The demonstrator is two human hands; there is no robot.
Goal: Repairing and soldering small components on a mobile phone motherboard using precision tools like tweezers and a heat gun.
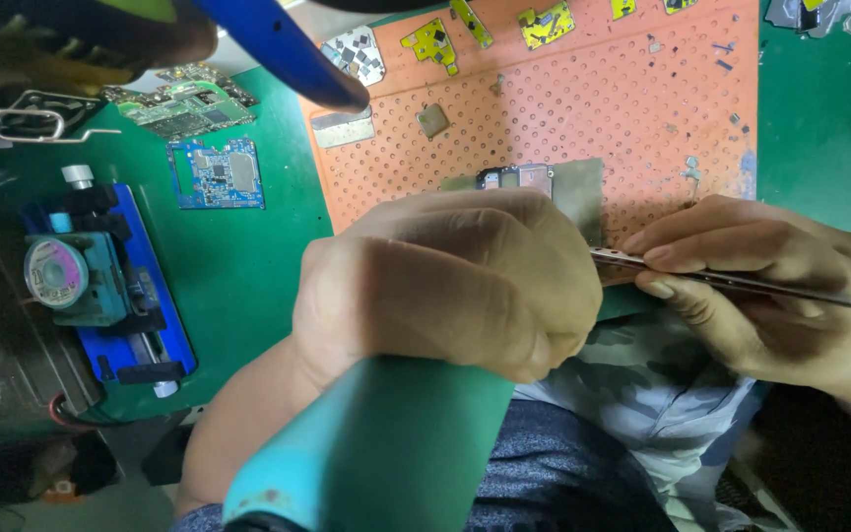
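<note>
Head view: left hand on teal tool, right hand with tweezers

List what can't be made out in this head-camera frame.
- Working end of the teal tool: hidden behind the left hand.
- Tweezers tips: covered by the left hand; the right hand pinches them.
- Small board on the orange mat: mostly hidden by the left hand.
- Far parts: cut off by the top edge.

Even, fairly bright overhead light with soft shadows and no harsh glare, orange perforated mat sharp, left hand and teal tool handle soft-focused close up, dark blurred clutter and slight wide-angle stretch at left edge.
</note>
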